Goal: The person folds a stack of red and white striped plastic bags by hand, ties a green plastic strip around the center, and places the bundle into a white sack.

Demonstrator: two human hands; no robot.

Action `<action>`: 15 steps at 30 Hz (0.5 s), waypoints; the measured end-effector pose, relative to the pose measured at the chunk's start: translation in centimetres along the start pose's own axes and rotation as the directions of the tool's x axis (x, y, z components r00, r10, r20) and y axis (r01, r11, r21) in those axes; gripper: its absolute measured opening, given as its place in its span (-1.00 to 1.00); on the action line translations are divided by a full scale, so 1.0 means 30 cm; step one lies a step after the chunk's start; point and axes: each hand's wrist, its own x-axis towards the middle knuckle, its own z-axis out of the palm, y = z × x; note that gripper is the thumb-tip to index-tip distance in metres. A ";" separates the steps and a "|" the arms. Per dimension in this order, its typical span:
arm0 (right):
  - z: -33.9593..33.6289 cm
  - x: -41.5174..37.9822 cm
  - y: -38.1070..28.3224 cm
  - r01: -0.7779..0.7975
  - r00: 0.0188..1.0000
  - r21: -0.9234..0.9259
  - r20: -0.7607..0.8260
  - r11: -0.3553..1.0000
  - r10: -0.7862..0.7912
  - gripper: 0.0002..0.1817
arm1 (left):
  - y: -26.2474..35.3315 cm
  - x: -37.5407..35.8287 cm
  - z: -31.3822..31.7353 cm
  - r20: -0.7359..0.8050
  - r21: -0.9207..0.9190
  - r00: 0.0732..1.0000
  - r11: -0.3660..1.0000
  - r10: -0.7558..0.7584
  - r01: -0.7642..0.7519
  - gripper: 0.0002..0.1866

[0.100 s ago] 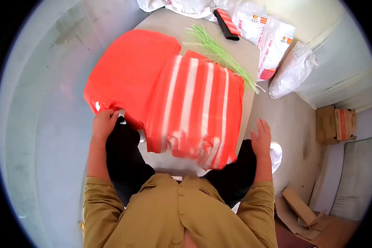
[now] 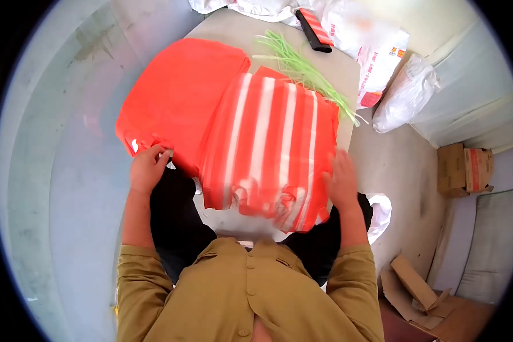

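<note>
A stack of red-and-white striped bags (image 2: 272, 131) lies on the table, overlapping a plain red stack (image 2: 179, 91) to its left. My left hand (image 2: 150, 165) is at the near left edge of the plain red stack, its fingers closed at that edge; what they pinch is too small to make out. At the right edge of the striped stack is my right hand (image 2: 341, 176), slightly blurred, fingers apart and nothing held. Green strips (image 2: 302, 68) lie loose beyond the striped stack.
A black and red-striped item (image 2: 314, 31) lies at the table's far edge (image 2: 233, 25). White printed sacks (image 2: 376, 62) and a white bundle (image 2: 407, 94) stand beyond it. Cardboard boxes (image 2: 451, 170) are at the right, with flattened cardboard (image 2: 413, 285) lower down.
My right hand has moved left, from beside the table to the striped stack's right edge. My left hand has shifted slightly to the right.
</note>
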 end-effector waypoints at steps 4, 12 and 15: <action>0.114 0.182 -0.183 0.125 0.977 0.061 0.168 0.990 -0.134 -0.32 | 0.093 -0.001 -0.002 -0.062 0.019 0.972 0.974 0.225 -0.224 -0.59; 0.200 0.303 -0.217 0.111 0.959 0.083 0.253 0.990 -0.129 -0.30 | 0.221 0.020 0.081 0.083 0.116 0.818 0.810 0.569 -0.575 -0.31; 0.212 0.327 -0.218 0.105 0.961 0.079 0.249 0.991 -0.121 -0.29 | 0.248 0.038 0.110 0.127 0.133 0.789 0.778 0.601 -0.614 -0.30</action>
